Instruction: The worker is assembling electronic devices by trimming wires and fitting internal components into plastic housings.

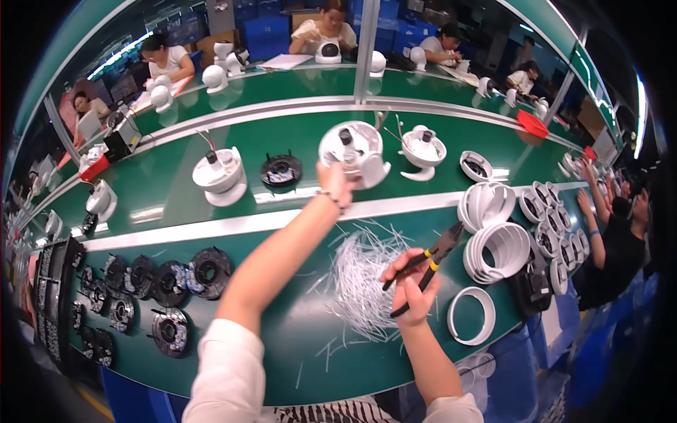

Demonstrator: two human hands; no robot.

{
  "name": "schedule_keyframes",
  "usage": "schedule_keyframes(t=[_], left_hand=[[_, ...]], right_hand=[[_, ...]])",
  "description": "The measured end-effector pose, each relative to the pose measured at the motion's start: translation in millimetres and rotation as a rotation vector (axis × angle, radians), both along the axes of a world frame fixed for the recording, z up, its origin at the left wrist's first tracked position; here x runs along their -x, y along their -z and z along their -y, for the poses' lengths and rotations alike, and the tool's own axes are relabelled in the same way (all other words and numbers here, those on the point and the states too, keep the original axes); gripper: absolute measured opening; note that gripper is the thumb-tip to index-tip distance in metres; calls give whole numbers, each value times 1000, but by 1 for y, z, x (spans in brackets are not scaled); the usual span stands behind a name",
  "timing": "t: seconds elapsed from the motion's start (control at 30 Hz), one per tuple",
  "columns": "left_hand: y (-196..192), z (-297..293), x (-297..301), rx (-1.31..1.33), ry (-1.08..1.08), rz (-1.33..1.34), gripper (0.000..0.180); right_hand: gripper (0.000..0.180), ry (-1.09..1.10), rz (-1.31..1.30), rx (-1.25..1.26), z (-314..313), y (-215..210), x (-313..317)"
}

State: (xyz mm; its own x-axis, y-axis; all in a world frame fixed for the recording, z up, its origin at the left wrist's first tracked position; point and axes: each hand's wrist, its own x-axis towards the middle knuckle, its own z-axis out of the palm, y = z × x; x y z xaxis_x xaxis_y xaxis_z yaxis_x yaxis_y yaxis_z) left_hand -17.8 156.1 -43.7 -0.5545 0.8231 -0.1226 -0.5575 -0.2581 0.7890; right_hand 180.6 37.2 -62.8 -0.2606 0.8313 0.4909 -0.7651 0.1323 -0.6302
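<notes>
My left hand [337, 185] reaches forward over the green belt and grips a round white camera housing [367, 144], which has a black cylinder inside and a curved white stand. Its fingertips are partly hidden by the housing. Nearer to me, my right hand [415, 289] is closed round the black-and-yellow handles of cutting pliers [442, 248], their jaws pointing up and to the right. Beside the right hand lies a pile of thin white plastic offcuts [363, 282]. Left of the held housing, a round black part [281, 170] rests on the belt.
Another white housing [218, 176] stands to the left, and one with wires [423, 149] to the right. Several black ring-shaped parts [171, 282] lie at the left. Stacked white rings [496, 252] and a single ring [471, 316] are at the right. Co-workers sit across the belt.
</notes>
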Motion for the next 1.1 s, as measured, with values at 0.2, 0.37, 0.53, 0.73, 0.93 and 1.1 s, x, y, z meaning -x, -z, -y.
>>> schedule_keyframes(t=[0.2, 0.37, 0.53, 0.73, 0.93, 1.1], left_hand=[[45, -62, 0, 140, -194, 16, 47], [47, -53, 44, 420, -261, -1228, 59], [54, 13, 109, 653, -193, -1891, 44], [33, 85, 105, 592, -24, -1834, 25], [-13, 186, 83, 481, 192, -1997, 27], [0, 237, 76, 632, 406, -2024, 33]], right_hand=[[34, -31, 170, 56, 0, -1, 4], [36, -95, 177, 45, -3, -4, -2], [39, -114, 200, 34, 3, -6, 1], [39, -98, 242, 32, 15, -7, 2], [40, -57, 291, -20, 17, -8, 7], [40, -72, 326, -41, 16, -6, 9]])
